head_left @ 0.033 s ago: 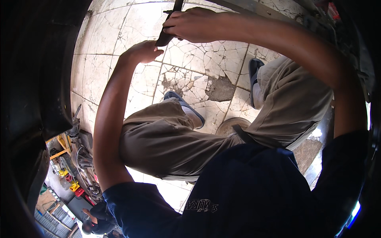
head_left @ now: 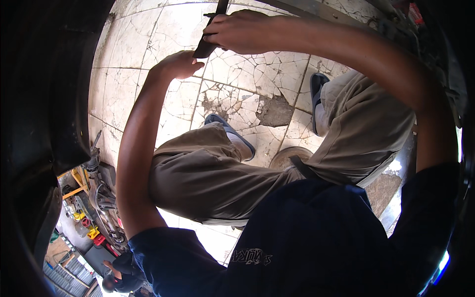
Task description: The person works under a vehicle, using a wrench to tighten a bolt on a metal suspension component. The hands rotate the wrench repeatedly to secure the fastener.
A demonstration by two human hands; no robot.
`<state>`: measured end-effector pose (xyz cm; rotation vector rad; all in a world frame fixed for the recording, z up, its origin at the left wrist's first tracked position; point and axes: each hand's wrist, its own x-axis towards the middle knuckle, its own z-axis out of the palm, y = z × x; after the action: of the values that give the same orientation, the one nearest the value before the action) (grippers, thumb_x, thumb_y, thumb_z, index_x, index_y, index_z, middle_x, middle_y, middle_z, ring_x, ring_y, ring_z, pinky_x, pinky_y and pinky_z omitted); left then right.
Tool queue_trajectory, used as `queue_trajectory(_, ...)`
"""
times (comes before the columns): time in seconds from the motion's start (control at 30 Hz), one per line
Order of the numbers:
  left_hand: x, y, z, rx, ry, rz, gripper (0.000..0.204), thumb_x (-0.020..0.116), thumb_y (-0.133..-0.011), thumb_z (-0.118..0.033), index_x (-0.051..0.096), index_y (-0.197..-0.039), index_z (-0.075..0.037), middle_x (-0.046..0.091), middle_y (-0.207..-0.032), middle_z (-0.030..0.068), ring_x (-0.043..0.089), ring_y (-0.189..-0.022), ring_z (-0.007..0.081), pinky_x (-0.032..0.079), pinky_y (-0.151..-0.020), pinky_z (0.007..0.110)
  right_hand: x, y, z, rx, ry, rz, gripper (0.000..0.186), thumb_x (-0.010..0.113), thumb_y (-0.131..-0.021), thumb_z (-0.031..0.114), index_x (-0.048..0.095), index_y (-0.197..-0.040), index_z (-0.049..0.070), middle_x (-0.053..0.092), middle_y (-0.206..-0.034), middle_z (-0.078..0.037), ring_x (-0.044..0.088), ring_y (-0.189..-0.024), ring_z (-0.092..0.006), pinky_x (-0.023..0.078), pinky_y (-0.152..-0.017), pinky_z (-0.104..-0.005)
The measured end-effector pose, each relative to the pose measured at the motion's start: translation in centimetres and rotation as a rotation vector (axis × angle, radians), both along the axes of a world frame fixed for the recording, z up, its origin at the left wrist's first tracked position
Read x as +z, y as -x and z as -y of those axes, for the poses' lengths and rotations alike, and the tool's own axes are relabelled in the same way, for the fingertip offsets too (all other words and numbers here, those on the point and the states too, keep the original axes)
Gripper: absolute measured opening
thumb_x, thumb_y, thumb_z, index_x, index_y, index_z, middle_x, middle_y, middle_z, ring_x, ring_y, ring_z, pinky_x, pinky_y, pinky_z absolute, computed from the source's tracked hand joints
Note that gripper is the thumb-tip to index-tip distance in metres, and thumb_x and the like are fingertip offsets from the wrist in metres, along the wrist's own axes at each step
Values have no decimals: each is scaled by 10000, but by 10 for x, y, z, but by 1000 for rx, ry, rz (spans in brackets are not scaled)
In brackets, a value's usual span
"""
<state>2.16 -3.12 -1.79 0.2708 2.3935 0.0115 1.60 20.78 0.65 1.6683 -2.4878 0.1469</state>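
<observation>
Spreading beneath the right hand, cracked tiles meet clutter at left.

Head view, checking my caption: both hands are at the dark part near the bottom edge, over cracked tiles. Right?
Wrong edge: the head view shows left hand and right hand at the dark part near the top edge, over cracked tiles.

White tile floor, heavily cracked, dark joints, one broken-out patch showing rough grey-brown base, worn dark slippers resting on it.
</observation>
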Motion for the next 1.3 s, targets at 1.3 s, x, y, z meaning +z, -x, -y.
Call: queue_trajectory(1.3,-1,7,-2,28,-15,5,455,532,-966,-368,489,-1369,-162,656,-1122,111,648,-992,253,500,-885,389,6,0,3,-50,-55,55,312,585,-896,124,606,-1201,63,617,-1159,-43,587,-1103,-195,555,-852,-341)
